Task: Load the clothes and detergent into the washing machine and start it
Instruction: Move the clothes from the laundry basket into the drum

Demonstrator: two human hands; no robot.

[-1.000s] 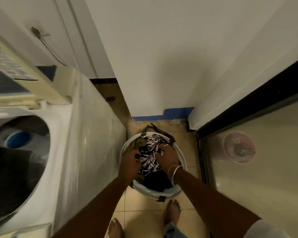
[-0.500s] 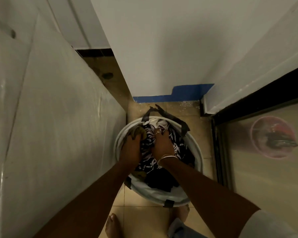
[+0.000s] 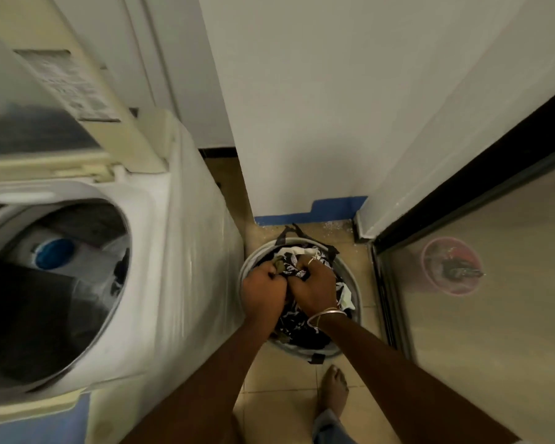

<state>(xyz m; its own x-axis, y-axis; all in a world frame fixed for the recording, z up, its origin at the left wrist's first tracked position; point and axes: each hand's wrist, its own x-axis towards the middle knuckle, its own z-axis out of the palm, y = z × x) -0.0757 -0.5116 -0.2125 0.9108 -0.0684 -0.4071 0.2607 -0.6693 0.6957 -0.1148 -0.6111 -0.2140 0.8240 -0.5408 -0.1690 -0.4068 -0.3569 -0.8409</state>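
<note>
Loading step: left hand [image 3: 263, 291] and right hand [image 3: 316, 291], grips curled tight round clothes [image 3: 293, 326] in the basket [image 3: 354, 285]. The next move should lift them into the washer [image 3: 189, 251].

Soft cloth in both fists there: the clothes [image 3: 297, 271] gripped by the left hand [image 3: 263, 291] and the right hand [image 3: 314, 291] were matt, crumpled fabric, one piece a black-and-white print, one olive. Around the hands, the laundry basket [image 3: 356, 293] showed a smooth, pale rim. On the right wrist, a thin bangle [image 3: 326, 315] gleamed like metal. Left of the left hand, the washing machine [image 3: 189, 267] was glossy white plastic, streaked with light. Below the hands, the floor tiles [image 3: 279, 376] looked smooth with a slight sheen. Beyond the hands, the wall [image 3: 302, 107] was flat matt paint. Right of the right hand, a door panel [image 3: 494, 347] looked frosted and dull.
</note>
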